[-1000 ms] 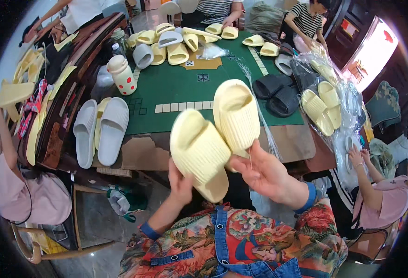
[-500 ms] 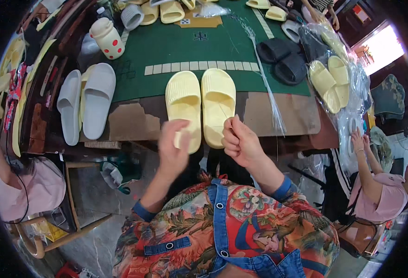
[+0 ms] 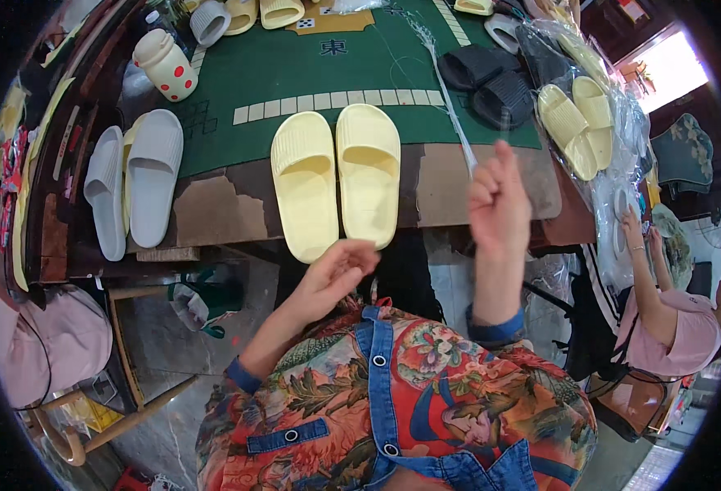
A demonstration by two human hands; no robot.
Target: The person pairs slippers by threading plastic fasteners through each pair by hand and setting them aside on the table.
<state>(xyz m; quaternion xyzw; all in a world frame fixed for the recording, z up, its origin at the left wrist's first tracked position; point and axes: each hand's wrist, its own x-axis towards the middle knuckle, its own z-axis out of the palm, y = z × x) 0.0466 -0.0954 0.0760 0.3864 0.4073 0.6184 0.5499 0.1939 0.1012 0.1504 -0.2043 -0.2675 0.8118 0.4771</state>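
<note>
A pair of pale yellow slide slippers (image 3: 305,204) lies side by side at the table's front edge, toes pointing away from me. My left hand (image 3: 334,278) is just below the heels, its fingers loosely curled, thumb apart, and nothing seen in it. To the right of the pair, my right hand (image 3: 498,204) is raised and partly blurred, with its fingers folded and the index finger upward. A faint thin streak shows above that fingertip; what it is stays unclear. Close behind this hand runs a bundle of thin white strands (image 3: 452,106) across the green mat.
Grey slippers (image 3: 156,180) lie left, below a white cup with red dots (image 3: 164,69). Black slippers (image 3: 504,100) and bagged yellow slippers (image 3: 575,127) are on the right. The green mat (image 3: 295,65) covers the table (image 3: 221,204). Another person's arm (image 3: 645,274) reaches in at right.
My right hand has left the right slipper, where it pinched a thin strand, and moved up and right. My left hand has moved down toward the heels. The view has shifted slightly.
</note>
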